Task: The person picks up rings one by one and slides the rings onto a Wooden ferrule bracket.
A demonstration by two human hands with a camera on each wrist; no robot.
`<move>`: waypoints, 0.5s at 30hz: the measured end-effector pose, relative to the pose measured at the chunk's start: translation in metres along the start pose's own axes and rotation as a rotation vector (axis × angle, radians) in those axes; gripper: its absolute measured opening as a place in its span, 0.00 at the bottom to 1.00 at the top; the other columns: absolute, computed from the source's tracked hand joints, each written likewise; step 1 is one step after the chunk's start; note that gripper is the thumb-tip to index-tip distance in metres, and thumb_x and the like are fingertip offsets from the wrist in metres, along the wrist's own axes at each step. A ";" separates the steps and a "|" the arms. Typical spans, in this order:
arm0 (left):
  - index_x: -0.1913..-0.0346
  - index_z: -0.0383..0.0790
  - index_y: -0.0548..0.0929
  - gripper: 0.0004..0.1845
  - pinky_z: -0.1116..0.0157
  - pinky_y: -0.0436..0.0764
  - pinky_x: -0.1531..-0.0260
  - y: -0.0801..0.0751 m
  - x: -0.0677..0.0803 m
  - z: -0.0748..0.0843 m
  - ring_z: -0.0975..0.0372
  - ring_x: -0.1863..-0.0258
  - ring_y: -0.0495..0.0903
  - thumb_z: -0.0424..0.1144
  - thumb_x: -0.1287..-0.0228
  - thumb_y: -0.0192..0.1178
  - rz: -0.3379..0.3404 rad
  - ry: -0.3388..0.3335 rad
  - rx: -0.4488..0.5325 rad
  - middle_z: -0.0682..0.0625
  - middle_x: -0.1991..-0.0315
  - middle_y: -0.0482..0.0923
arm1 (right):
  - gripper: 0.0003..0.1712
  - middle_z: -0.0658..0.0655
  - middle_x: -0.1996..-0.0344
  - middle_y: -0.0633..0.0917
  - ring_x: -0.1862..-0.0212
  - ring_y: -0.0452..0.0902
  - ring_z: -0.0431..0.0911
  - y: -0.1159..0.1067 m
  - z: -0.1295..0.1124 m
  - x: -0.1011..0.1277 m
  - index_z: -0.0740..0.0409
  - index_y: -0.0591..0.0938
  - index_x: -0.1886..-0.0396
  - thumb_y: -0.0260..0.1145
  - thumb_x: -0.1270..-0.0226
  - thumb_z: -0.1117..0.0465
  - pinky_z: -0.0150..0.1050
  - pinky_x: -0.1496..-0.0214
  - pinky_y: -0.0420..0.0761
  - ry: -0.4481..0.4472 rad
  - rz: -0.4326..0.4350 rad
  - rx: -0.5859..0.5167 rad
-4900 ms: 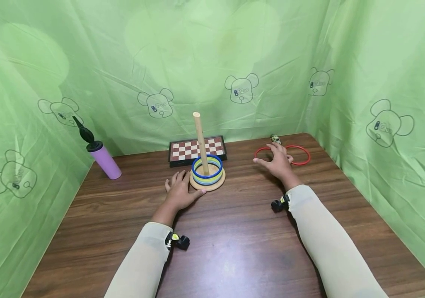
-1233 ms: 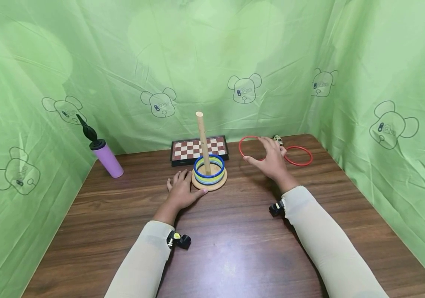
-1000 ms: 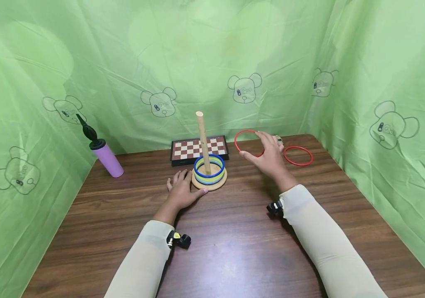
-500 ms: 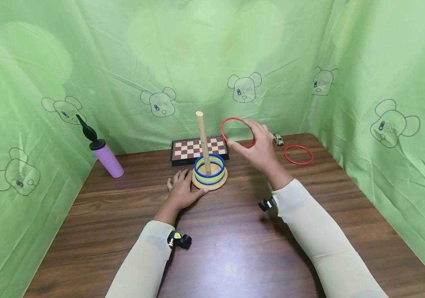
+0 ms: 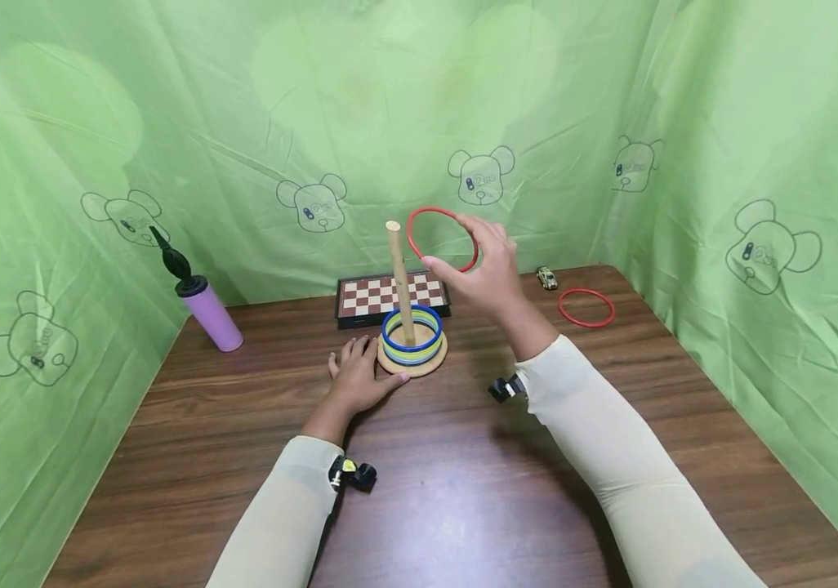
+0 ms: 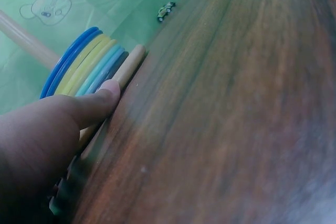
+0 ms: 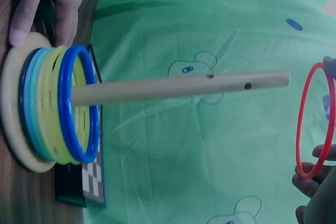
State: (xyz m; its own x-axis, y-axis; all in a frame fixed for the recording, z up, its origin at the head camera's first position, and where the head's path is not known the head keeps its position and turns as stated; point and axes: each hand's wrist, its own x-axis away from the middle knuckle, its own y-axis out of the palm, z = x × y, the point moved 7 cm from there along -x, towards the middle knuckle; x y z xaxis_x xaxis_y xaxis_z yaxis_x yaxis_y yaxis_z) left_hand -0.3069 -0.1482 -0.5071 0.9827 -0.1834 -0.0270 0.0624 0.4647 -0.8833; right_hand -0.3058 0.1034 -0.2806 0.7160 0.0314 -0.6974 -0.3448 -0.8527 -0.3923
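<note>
Nearest the viewer, two forearms in pale cream sleeves reach out over the dark brown wooden table (image 5: pixel 463 490). At about eleven o'clock from the table's centre, the left hand (image 5: pixel 355 377) lies flat on the wood with relaxed, spread fingers, its thumb tip touching the round pale wooden base (image 5: pixel 413 362) of a ring-toss stand; the left wrist view shows that thumb (image 6: pixel 107 92) pressed against the base's edge (image 6: pixel 128 66). A stack of thin plastic rings, blue on top of yellow, light blue and dark blue (image 5: pixel 410 334), sits on the base around the upright pale wooden peg (image 5: pixel 398 282). At one o'clock from the peg's top and raised in the air, the right hand (image 5: pixel 488 273) pinches a thin red plastic ring (image 5: pixel 443 238) by its lower right rim between thumb and fingers; the ring is held beside and just above the peg's tip, apart from it, as the right wrist view confirms (image 7: pixel 314 127). This ring looks very light, stiff and smooth, so it probably needs only a gentle pinch on the rim and could slip if held loosely. Farther back, at twelve o'clock, lies a red and white folding chessboard (image 5: pixel 392 296); at ten o'clock a lilac hand pump with a black nozzle (image 5: pixel 198 306) leans; at two o'clock a second red plastic ring (image 5: pixel 586 308) lies flat near a small toy car (image 5: pixel 546 278). Green cloth printed with bear heads (image 5: pixel 242 122) hangs around.
</note>
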 end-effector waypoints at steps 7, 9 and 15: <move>0.13 0.42 0.61 0.58 0.23 0.39 0.20 0.000 0.000 -0.001 0.37 0.12 0.47 0.74 0.34 0.67 0.007 0.009 0.004 0.35 0.13 0.56 | 0.48 0.59 0.26 0.82 0.29 0.73 0.56 0.012 -0.017 -0.007 0.61 0.81 0.27 0.85 0.42 0.43 0.64 0.26 0.64 -0.037 -0.026 -0.010; 0.12 0.43 0.60 0.58 0.24 0.39 0.20 0.000 0.000 -0.001 0.38 0.11 0.47 0.75 0.34 0.66 0.003 0.005 0.003 0.36 0.13 0.55 | 0.48 0.59 0.26 0.82 0.28 0.72 0.55 0.017 -0.021 -0.009 0.61 0.81 0.26 0.85 0.42 0.42 0.63 0.26 0.63 -0.041 -0.040 -0.006; 0.12 0.44 0.60 0.59 0.24 0.39 0.20 0.000 0.000 -0.001 0.38 0.11 0.47 0.76 0.35 0.66 0.000 0.004 -0.004 0.36 0.13 0.56 | 0.50 0.59 0.25 0.81 0.23 0.69 0.52 0.031 -0.024 -0.012 0.61 0.80 0.26 0.84 0.42 0.40 0.62 0.24 0.62 -0.045 -0.080 0.009</move>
State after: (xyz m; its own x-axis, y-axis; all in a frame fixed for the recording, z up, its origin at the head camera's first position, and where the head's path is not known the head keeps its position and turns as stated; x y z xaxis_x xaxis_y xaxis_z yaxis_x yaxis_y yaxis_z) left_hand -0.3066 -0.1488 -0.5074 0.9819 -0.1870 -0.0288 0.0619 0.4615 -0.8850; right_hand -0.3106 0.0643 -0.2695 0.7133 0.1227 -0.6900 -0.2934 -0.8419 -0.4530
